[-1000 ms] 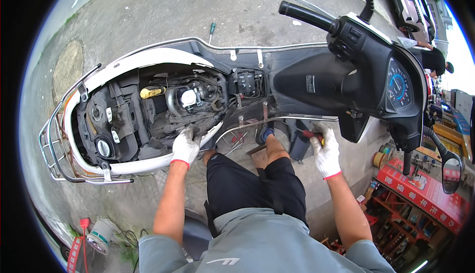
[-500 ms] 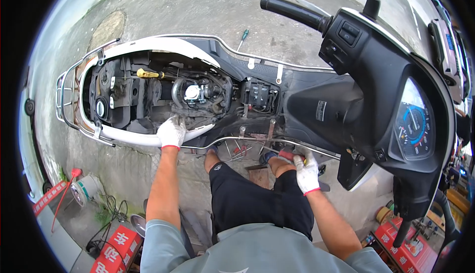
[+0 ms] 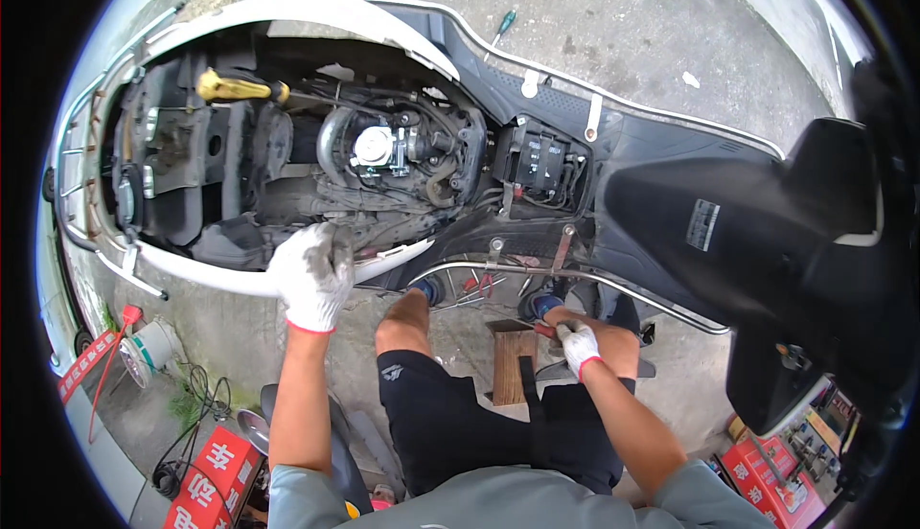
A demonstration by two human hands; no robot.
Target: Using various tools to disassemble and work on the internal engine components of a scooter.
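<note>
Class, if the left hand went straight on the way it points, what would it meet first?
The left hand would probably meet dark engine-bay parts before the curved metal pipe, though depth is unclear.

Here's my left forearm (image 3: 305,390), running almost straight ahead, wrist in line, and my gloved left hand (image 3: 312,280) up front with its back showing. The fingers (image 3: 332,249) bend at the tips; whether they pinch anything, I can't quite make out. Over to my right forearm (image 3: 634,424), angling inward, and there's my gloved right hand (image 3: 579,345) beside my right knee (image 3: 621,342), fingers curled in a firm grip.
</note>
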